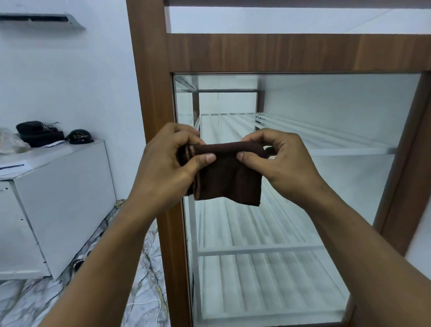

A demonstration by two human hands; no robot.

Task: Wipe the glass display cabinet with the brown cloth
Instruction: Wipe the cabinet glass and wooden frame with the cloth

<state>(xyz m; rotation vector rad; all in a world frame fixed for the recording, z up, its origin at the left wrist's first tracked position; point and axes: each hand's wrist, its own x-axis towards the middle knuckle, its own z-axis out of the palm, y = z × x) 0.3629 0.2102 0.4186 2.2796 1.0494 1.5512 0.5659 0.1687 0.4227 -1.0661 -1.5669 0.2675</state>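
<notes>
A folded brown cloth (228,180) hangs in the air in front of the glass display cabinet (153,92), which has a brown wooden frame and a large glass pane (342,124). My left hand (170,160) pinches the cloth's upper left edge between thumb and fingers. My right hand (280,156) pinches its upper right edge the same way. The cloth's folded top edge stretches between both thumbs. Both hands are held a little before the glass, not touching it. White slatted shelves (262,267) show through the pane.
A white low cabinet (64,193) stands at the left with a black helmet (79,136), black bags (37,133), a plastic bag and a paper with a pen on top. An air conditioner (33,19) hangs on the wall. Cables lie on the marble floor (43,304).
</notes>
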